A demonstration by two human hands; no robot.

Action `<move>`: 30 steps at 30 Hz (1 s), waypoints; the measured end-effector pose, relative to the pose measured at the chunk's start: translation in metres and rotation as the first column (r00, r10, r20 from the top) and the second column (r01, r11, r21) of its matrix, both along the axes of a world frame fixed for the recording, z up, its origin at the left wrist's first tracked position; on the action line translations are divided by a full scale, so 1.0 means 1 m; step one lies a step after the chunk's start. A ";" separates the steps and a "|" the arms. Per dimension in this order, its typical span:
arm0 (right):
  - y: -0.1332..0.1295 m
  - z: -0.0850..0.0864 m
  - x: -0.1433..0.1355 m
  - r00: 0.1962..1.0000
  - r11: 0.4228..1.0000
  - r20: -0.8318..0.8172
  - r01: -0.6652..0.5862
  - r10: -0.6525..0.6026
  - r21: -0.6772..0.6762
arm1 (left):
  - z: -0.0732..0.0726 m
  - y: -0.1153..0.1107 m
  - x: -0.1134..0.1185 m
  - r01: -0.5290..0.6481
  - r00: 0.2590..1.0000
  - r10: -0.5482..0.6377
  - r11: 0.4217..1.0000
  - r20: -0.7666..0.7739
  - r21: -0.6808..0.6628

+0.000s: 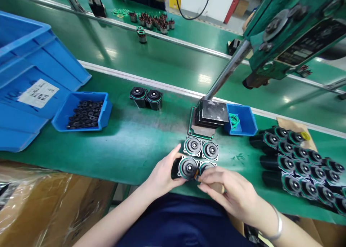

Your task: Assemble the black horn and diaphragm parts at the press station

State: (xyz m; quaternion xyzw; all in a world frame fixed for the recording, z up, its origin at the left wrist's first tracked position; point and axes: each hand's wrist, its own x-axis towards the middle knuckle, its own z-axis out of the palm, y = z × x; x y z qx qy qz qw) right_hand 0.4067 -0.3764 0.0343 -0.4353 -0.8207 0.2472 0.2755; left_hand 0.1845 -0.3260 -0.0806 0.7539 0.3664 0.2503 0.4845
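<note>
Four black round housings with green rings stand in a tight group near the table's front edge. My left hand [164, 173] is wrapped round the side of the front left housing [188, 167], thumb near its front and fingers at its back. Over the front right housing [207, 166], partly covering it, my right hand [227, 187] is closed in a pinch on a small tool with a rounded wooden handle [217, 188]. The tool's tip lies between the two front housings. Just behind them stand the back left housing [193, 146] and the back right housing [210, 151].
A green press [294, 34] overhangs its metal block [211, 111]. Beside it, a blue bin [244, 120] holds green rings. Two housings [146, 97] stand farther back; several more [302, 167] are at right. At left are a bin of black rings [104, 113] and large blue crates [35, 74].
</note>
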 end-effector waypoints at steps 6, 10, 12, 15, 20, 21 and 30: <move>-0.006 -0.013 -0.027 0.978 0.987 -0.161 0.144 -0.131 0.067 | 0.002 0.001 0.000 0.023 0.999 -0.023 1.000 0.039 0.008; 0.003 -0.008 -0.034 0.945 0.970 -0.245 0.238 -0.217 0.058 | 0.000 0.000 0.000 0.007 0.999 -0.009 0.999 0.051 0.052; 0.009 -0.005 -0.034 0.939 0.951 -0.228 0.289 -0.258 0.113 | 0.000 0.000 0.001 -0.006 0.999 0.003 0.998 0.053 0.067; 0.019 -0.005 -0.034 0.966 0.940 -0.098 0.257 -0.241 0.222 | -0.001 0.000 0.001 -0.015 0.998 0.009 0.996 0.062 0.088; 0.028 -0.008 -0.036 0.987 0.954 0.037 0.141 -0.156 0.263 | -0.003 0.001 0.002 -0.011 0.997 0.000 0.990 0.077 0.144; 0.029 -0.008 -0.035 0.988 0.958 0.057 0.127 -0.146 0.256 | -0.003 0.001 0.002 -0.011 0.997 -0.001 0.988 0.078 0.154; 0.037 -0.002 -0.036 0.988 0.989 0.152 0.016 -0.038 0.147 | -0.003 0.002 0.002 -0.013 0.996 -0.004 0.982 0.093 0.187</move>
